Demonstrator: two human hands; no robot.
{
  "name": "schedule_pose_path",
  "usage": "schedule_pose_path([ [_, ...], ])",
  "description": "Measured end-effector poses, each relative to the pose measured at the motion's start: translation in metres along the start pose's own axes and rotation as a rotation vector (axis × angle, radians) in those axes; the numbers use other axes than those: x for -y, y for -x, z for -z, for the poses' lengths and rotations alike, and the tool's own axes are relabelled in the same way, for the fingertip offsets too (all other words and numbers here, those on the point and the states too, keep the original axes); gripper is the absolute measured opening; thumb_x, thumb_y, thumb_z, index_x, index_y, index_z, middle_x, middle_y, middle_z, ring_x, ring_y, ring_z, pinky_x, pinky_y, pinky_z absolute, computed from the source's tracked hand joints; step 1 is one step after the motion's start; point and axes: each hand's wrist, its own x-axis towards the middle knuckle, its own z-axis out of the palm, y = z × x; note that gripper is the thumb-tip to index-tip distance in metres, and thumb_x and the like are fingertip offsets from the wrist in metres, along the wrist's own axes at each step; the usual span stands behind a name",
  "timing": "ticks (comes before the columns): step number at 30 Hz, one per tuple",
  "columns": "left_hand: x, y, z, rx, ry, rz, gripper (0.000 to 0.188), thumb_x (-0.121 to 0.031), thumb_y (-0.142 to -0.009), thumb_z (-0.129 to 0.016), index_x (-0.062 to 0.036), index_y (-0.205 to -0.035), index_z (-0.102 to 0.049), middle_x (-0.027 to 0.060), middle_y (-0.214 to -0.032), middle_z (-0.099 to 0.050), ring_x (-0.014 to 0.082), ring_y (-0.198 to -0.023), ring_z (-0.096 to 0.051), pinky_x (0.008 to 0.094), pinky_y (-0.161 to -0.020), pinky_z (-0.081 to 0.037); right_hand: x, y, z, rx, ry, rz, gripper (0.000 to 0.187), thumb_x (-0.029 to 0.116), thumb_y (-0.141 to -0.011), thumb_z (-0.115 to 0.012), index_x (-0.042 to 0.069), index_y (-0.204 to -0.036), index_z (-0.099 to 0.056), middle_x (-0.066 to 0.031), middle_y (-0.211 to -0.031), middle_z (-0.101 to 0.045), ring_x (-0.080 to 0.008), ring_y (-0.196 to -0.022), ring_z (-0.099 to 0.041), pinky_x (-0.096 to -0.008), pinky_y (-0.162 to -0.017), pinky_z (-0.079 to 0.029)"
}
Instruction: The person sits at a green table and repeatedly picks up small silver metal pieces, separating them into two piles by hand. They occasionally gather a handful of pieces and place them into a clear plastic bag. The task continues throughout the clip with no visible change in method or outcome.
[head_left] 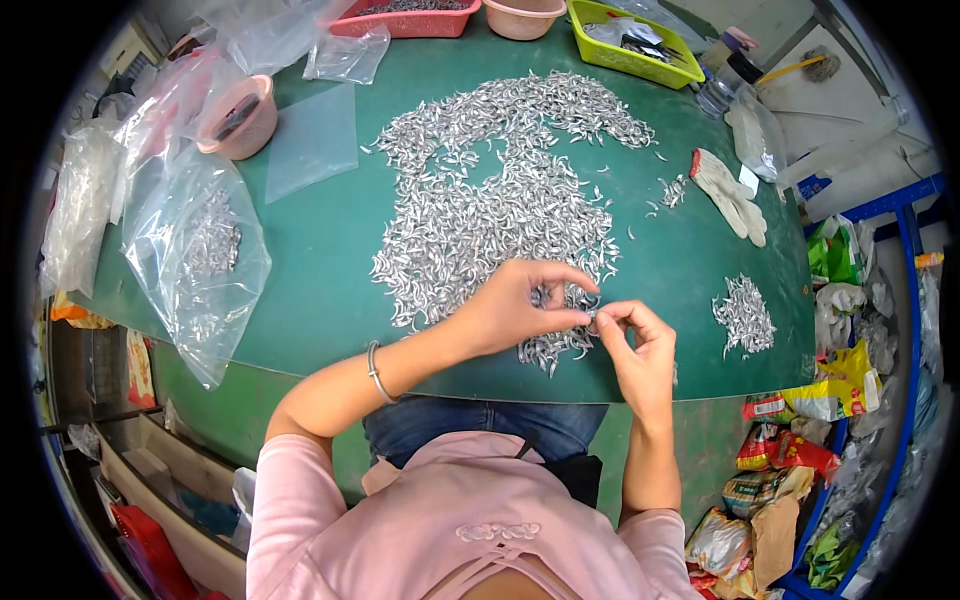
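Observation:
A broad heap of small, curved, silver metal pieces [490, 225] covers the middle of the green table. At its near edge, my left hand [510, 305] is closed in a pinch, thumb and forefinger almost meeting. Beside it my right hand [642, 350] is also pinched, its fingertips touching those of the left. Whatever lies between the fingertips is too small to make out. Under the hands is a small cluster of the same pieces [548, 352]. A separate little pile [745, 316] sits near the table's right edge, and a few loose pieces [672, 191] lie farther back.
A clear plastic bag [205, 250] with silver pieces inside lies at the left, near a pink bowl [255, 135]. White gloves [728, 195] rest at the right. Along the back stand a yellow-green basket [640, 55] and a red tray [410, 22]. A blue rack [905, 330] holds bags.

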Motion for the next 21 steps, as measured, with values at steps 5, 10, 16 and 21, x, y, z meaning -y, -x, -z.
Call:
schedule_pose_path([
  [5,-0.010,0.018,-0.010,-0.021,-0.033,0.033,0.014,-0.009,-0.075,-0.069,-0.0040,-0.088,-0.067,-0.0039,-0.060,-0.049,0.0036,-0.059,-0.041,0.0209,-0.056,-0.036,0.009,0.010,0.000,0.073,-0.094,0.003,0.005,0.001,-0.079,-0.060,-0.002,-0.082,-0.062,-0.0023,-0.072,-0.060,-0.0069,-0.066,-0.047,-0.0208,-0.061,-0.039],
  [10,-0.016,0.033,-0.018,-0.118,0.057,0.057,0.011,-0.010,-0.076,-0.067,-0.0010,-0.083,-0.066,-0.0028,-0.061,-0.052,0.0036,-0.059,-0.044,0.0207,-0.056,-0.037,0.017,0.022,0.000,0.067,-0.144,0.121,0.005,-0.001,-0.078,-0.060,-0.003,-0.082,-0.062,-0.0055,-0.073,-0.062,-0.0111,-0.068,-0.053,-0.0233,-0.063,-0.042],
  [16,-0.018,0.048,-0.026,-0.138,0.169,0.077,0.013,-0.010,-0.077,-0.066,0.0003,-0.084,-0.066,-0.0031,-0.062,-0.052,0.0037,-0.060,-0.045,0.0195,-0.055,-0.037,0.023,0.031,-0.001,0.034,-0.108,0.181,0.004,-0.002,-0.076,-0.062,-0.003,-0.080,-0.062,-0.0077,-0.073,-0.062,-0.0144,-0.070,-0.055,-0.0245,-0.064,-0.043],
  [21,-0.020,0.054,-0.029,-0.141,0.277,0.091,0.014,-0.012,-0.079,-0.066,-0.0008,-0.086,-0.066,-0.0027,-0.064,-0.052,0.0026,-0.057,-0.042,0.0187,-0.049,-0.033,0.025,0.035,-0.001,0.060,-0.176,0.149,0.004,-0.001,-0.077,-0.062,-0.003,-0.080,-0.062,-0.0073,-0.073,-0.062,-0.0133,-0.070,-0.054,-0.0240,-0.065,-0.042],
])
